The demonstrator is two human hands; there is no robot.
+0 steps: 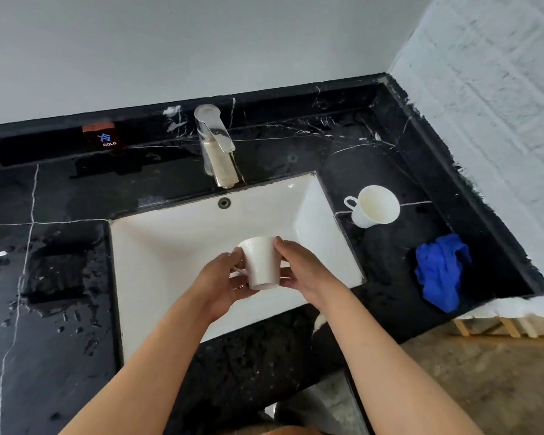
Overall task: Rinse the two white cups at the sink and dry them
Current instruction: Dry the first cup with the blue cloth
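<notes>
1. Black marble countertop (pixel 60 309) surrounded white rectangular sink (pixel 170 246).
2. Left hand (pixel 220 277) and right hand (pixel 299 271) gripped a tilted white ceramic cup (pixel 261 262) over the basin.
3. Second white cup (pixel 374 206) lay on its side right of the sink, near crumpled blue cloth (pixel 440 271).

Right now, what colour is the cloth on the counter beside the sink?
Bright blue; the cloth lies crumpled right of the sink, clearest in the head view.

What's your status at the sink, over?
Both hands, left and right, grip one white cup tipped over the basin. Second cup waits on counter by blue cloth. Nothing blocking.
</notes>
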